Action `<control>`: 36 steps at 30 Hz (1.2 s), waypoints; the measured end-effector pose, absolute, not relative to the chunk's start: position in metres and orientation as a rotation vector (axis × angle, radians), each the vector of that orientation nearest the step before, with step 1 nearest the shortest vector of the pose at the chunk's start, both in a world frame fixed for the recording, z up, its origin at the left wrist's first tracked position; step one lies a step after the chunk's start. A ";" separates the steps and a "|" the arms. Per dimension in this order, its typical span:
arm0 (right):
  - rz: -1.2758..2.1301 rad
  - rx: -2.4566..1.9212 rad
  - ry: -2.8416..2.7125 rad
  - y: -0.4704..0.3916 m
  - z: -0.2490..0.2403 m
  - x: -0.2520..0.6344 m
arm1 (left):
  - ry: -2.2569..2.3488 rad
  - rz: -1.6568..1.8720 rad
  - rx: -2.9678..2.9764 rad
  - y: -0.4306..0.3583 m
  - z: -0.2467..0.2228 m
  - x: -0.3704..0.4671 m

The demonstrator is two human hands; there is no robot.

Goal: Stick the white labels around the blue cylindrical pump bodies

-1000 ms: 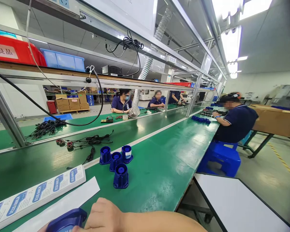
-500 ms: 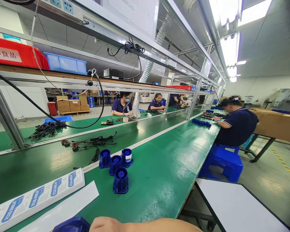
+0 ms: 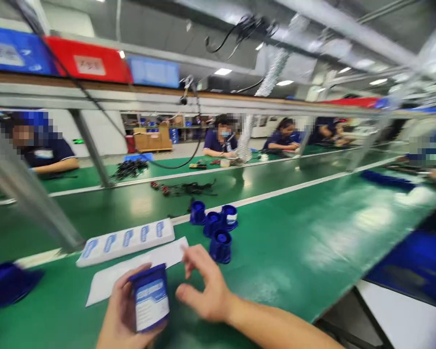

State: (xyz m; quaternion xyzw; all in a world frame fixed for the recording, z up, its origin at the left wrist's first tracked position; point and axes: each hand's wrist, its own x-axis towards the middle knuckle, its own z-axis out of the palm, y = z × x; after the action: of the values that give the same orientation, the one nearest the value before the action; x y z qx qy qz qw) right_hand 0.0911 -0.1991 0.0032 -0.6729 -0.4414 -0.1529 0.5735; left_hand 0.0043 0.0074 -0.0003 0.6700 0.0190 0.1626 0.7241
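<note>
My left hand is wrapped around a dark blue plastic housing whose blue-and-white label faces me. To its right hovers my right hand, thumb and fingers apart, holding nothing. Behind the hands a plain white strip lies on the green table, partly covered by my left hand. Just beyond it is a stack of printed label strips. Several upright blue plastic housings stand past my right hand, and one of them carries a white label.
A grey metal post rises at the left, near a dark blue item on the table edge. Black cables lie on the middle strip. Co-workers sit across the bench and at the right. Red and blue bins stand on the shelf.
The view has swung left and downward. My left hand has come into view with the labelled housing, and my right hand now shows open beside it.
</note>
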 end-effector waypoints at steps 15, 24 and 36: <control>0.799 -1.031 -0.405 -0.179 -0.001 0.090 | -0.336 0.462 1.831 0.013 -0.006 -0.003; 0.765 -1.175 -0.328 -0.169 -0.017 0.082 | -0.423 0.557 2.165 0.012 -0.006 -0.006; 0.785 -1.278 -0.414 -0.162 -0.016 0.072 | -0.307 0.418 2.155 0.019 -0.011 0.002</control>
State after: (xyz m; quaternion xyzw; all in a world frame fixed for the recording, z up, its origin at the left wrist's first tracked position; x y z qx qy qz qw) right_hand 0.0718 -0.1621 -0.0164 -0.5766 -0.1865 0.3540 0.7123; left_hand 0.0018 0.0185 -0.0106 0.8701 -0.1238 0.1688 0.4462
